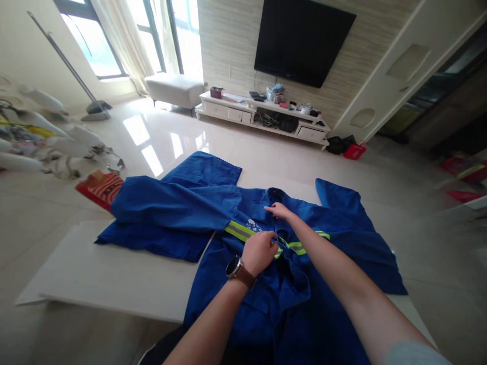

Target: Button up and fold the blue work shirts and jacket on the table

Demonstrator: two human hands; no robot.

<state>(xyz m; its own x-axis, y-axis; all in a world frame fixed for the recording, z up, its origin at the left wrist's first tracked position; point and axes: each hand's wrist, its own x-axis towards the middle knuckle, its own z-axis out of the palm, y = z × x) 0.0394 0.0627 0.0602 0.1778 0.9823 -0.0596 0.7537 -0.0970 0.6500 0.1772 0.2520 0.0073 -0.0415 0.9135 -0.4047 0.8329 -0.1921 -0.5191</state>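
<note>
A blue work jacket (pixel 182 203) with yellow-green and grey reflective bands and a white chest print lies spread out, its front towards me. My left hand (pixel 261 251), with a watch (pixel 233 266) on its wrist, is closed on the front edge of the jacket near the chest band. Higher up, just below the collar (pixel 276 193), my right hand (pixel 279 210) grips the front edge with curled fingers, its index finger pointing left. The cloth between the hands is partly hidden by them. Nearer me the blue cloth bunches in folds.
Beneath the jacket is a white table (pixel 114 276). A red paper bag (pixel 101 190) stands by the left sleeve. Across the floor are a low TV cabinet (pixel 224 110), a bench (pixel 175 87) and a red bag (pixel 354 151). Blurred white equipment (pixel 45 132) stands at left.
</note>
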